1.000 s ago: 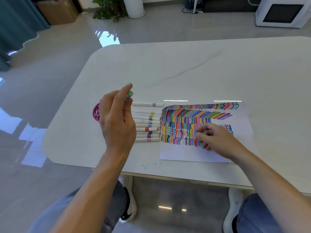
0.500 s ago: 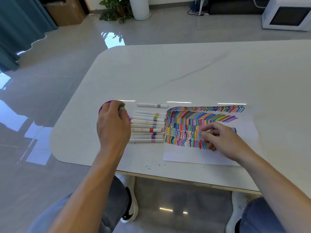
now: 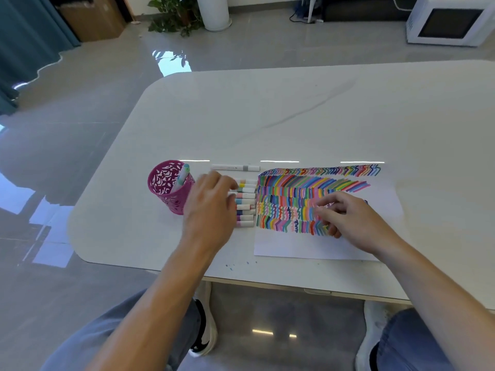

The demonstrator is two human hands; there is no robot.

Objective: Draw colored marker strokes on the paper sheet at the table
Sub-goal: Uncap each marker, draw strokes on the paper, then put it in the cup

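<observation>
A white paper sheet (image 3: 316, 246) covered in rows of colored strokes lies near the table's front edge. My right hand (image 3: 348, 218) rests on it with fingers loosely curled; I see no marker in it. A row of several white markers (image 3: 245, 202) lies left of the sheet, and one grey-banded marker (image 3: 235, 167) lies apart behind them. My left hand (image 3: 211, 210) hovers over the row's left ends, fingers relaxed and blurred, holding nothing. A pink cut-out pen cup (image 3: 171, 186) stands further left with a green-capped marker (image 3: 182, 178) leaning inside.
The white table (image 3: 294, 116) stretches far back and right. Its front edge runs just below the sheet, with small ink specks (image 3: 233, 266) on it. My knees and shoes show below. A white appliance (image 3: 450, 20), a plant and a box stand on the floor beyond.
My left hand lowered the green-capped marker into the pink cup, let it go, and moved right over the marker row. My right hand stayed on the sheet.
</observation>
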